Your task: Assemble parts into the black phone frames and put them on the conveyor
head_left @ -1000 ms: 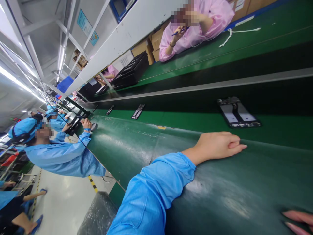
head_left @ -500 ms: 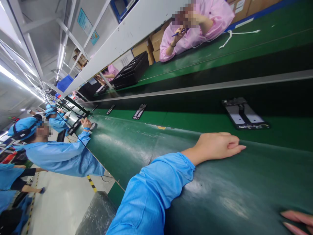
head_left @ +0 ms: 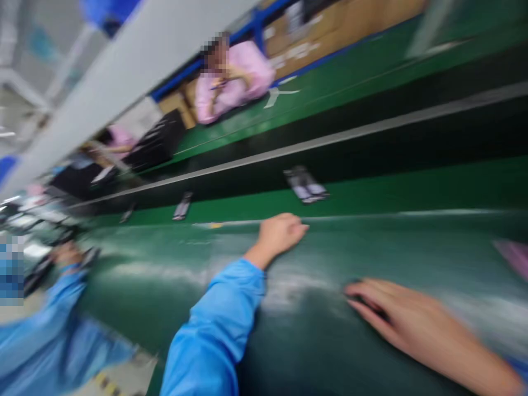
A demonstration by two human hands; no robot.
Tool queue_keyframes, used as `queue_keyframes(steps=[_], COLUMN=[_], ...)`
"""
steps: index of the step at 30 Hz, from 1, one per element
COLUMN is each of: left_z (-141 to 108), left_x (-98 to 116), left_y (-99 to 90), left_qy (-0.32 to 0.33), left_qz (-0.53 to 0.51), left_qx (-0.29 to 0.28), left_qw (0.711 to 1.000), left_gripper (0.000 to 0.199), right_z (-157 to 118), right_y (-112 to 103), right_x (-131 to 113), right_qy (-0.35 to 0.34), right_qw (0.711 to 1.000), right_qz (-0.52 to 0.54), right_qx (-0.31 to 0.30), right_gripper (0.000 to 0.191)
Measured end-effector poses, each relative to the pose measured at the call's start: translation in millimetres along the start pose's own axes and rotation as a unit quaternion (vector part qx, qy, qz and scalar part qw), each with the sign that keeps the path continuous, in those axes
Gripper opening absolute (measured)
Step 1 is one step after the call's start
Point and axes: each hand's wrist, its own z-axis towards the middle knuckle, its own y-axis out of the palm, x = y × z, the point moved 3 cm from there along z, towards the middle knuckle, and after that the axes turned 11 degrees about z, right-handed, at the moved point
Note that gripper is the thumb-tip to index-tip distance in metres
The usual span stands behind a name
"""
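My left hand (head_left: 281, 235) rests near the far edge of the green worktop (head_left: 214, 308), its fingers curled in a loose fist. I see nothing in it. Just beyond it, on the green strip along the back, lies a phone assembly (head_left: 306, 185) with pale panels and a dark middle; the hand is apart from it. My right hand (head_left: 412, 316) is low over the worktop at the right, thumb and forefinger a little apart, and no object shows between them. A second phone assembly (head_left: 182, 207) lies farther left on the strip. The picture is blurred.
A grey rail (head_left: 289, 152) runs behind the strip. Across it, a person in pink (head_left: 253, 71) sits near black trays (head_left: 159, 140). At the left, a co-worker's blue sleeve (head_left: 61, 302) reaches over the worktop. A pink item (head_left: 513, 256) is at the right edge.
The view has swung right, so the phone assemblies and the people appear farther left. My right hand has come much more into view; my left hand stays curled near the edge.
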Motion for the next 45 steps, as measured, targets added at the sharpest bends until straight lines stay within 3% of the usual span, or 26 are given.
queue_keyframes(steps=[3, 7, 14, 28, 45], left_z=[9, 32, 37, 44, 47], left_x=[1, -15, -22, -18, -27], left_y=[-7.9, 5.4, 8.0, 3.0, 9.2], left_qy=[0.037, 0.060, 0.033, -0.047, -0.060], left_qz=[-0.026, -0.002, 0.062, 0.063, 0.049], left_qx=[0.012, 0.044, 0.056, 0.017, 0.021], left_qw=[0.999, 0.997, 0.996, 0.997, 0.997], left_gripper=[0.040, 0.041, 0.048, 0.052, 0.053], right_z=[28, 45, 46, 49, 50], right_y=[-21, -32, -32, -38, -30], right_x=[-33, -24, -21, -17, -10], right_qy=[0.026, 0.033, 0.021, 0.003, -0.016], right_qw=[0.998, 0.995, 0.991, 0.992, 0.995], right_qz=[-0.020, -0.071, -0.100, -0.085, -0.075], right_qx=[-0.044, -0.068, -0.082, -0.090, -0.060], right_gripper=[0.016, 0.012, 0.014, 0.006, 0.006])
